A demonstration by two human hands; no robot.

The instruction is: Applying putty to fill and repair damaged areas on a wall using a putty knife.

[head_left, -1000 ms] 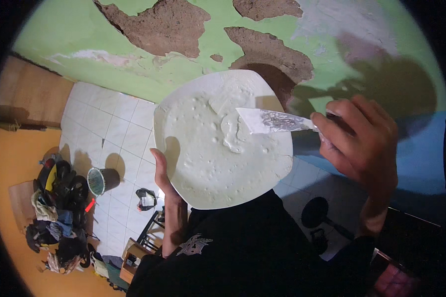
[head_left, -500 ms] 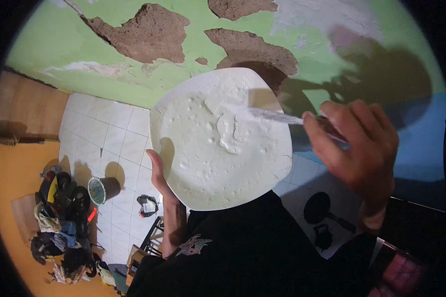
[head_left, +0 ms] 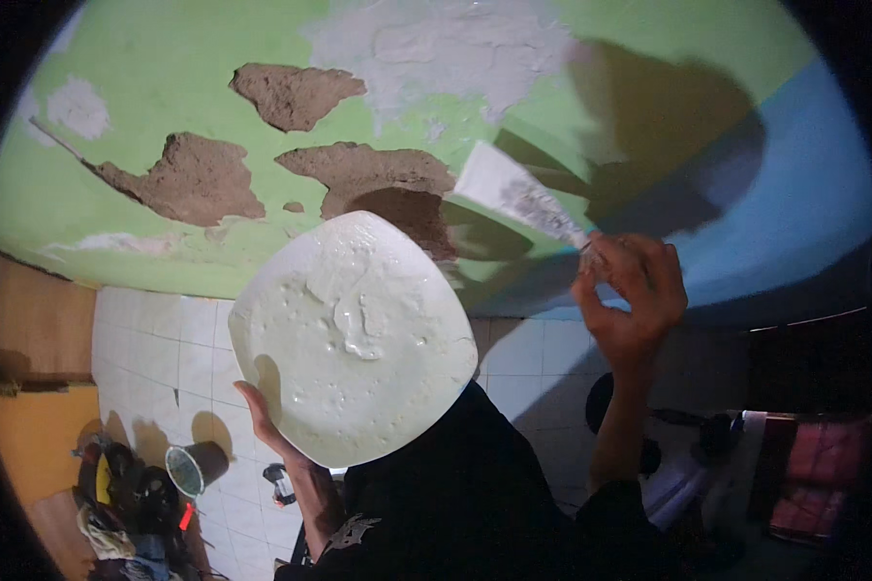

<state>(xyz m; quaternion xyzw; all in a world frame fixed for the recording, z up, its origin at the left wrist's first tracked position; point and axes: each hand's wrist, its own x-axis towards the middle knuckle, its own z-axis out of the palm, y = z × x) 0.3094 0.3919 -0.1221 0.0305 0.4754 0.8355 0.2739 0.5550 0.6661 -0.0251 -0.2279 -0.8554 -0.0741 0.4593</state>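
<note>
My left hand point(head_left: 266, 421) holds a squarish white plate point(head_left: 436, 373) by its lower left edge, thumb on the rim and the other fingers hidden beneath. Wet off-white filler point(head_left: 329, 407) covers most of the plate, with a thicker ridge near its middle. Up and to the right, my right hand point(head_left: 639, 290) pinches the handle of a putty knife point(head_left: 518, 194). Its wide blade is coated in white filler and points up left, apart from the plate, in front of the green wall point(head_left: 378, 121). Whether the blade touches the wall I cannot tell.
Brown bare patches point(head_left: 383, 172) break the wall's paint, and a white filled area point(head_left: 436, 48) lies above them. A bucket point(head_left: 197, 467) stands on the white tiled floor point(head_left: 165, 334) at left, beside a pile of bags and clothes point(head_left: 131, 499). A dark round object point(head_left: 601, 405) lies at right.
My right hand has lifted the putty knife off the plate and up towards the wall. The view has shifted, showing more of the wall, and the plate sits lower and further left in it.
</note>
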